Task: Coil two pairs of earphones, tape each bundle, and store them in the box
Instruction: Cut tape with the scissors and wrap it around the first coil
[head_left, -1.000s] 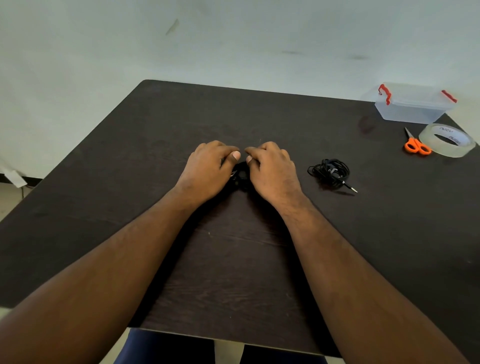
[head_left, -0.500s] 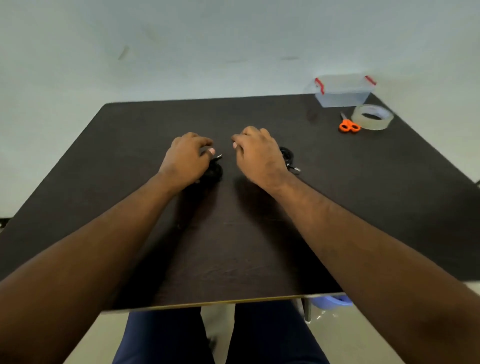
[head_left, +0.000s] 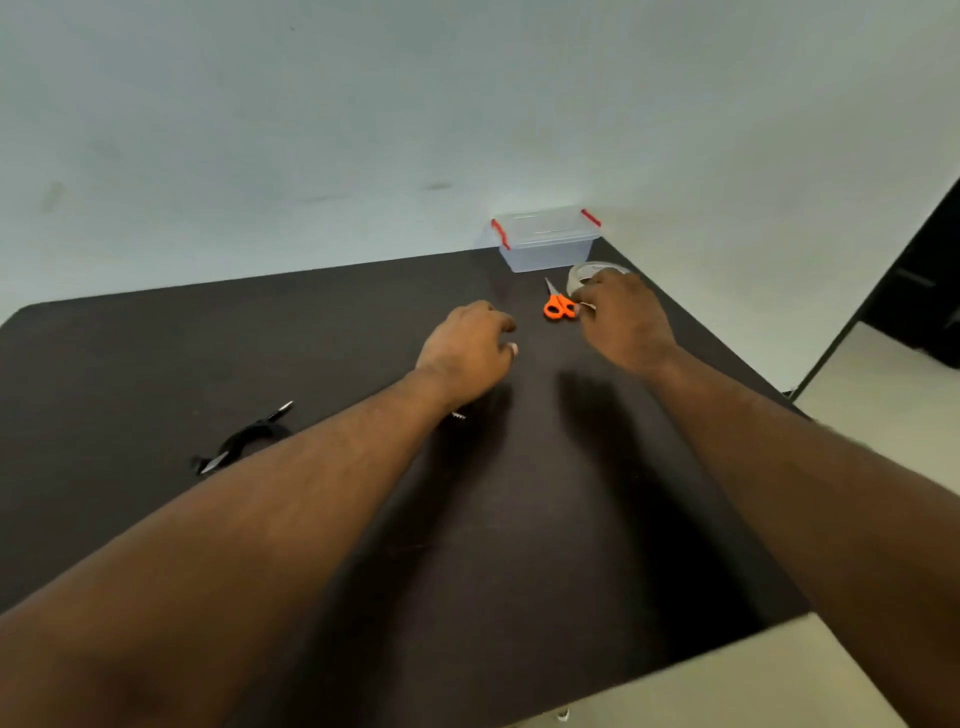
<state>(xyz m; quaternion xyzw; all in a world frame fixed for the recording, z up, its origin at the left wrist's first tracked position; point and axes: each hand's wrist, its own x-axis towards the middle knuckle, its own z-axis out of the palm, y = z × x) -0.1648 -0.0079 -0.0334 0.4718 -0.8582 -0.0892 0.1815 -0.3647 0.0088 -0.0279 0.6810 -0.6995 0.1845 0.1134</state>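
My right hand (head_left: 621, 325) lies over the clear tape roll (head_left: 589, 271) near the table's far right corner, fingers curled around it and hiding most of it. My left hand (head_left: 467, 348) hovers just left of it, loosely curled with nothing in it. One black coiled earphone bundle (head_left: 249, 436) lies loose on the table at the left, plug sticking out. Of the second earphone only a small bit (head_left: 458, 414) shows from under my left forearm. The clear box (head_left: 545, 241) with red latches stands lidded at the far edge.
Orange-handled scissors (head_left: 558, 306) lie between my two hands, touching distance from the tape. The dark table (head_left: 519, 519) ends close to the right of the tape roll and box. A pale wall runs behind the table.
Both hands have let go of the earphones and moved to the far right. My right hand has landed on the tape roll. The view has swung right, leaving one bundle at the left.
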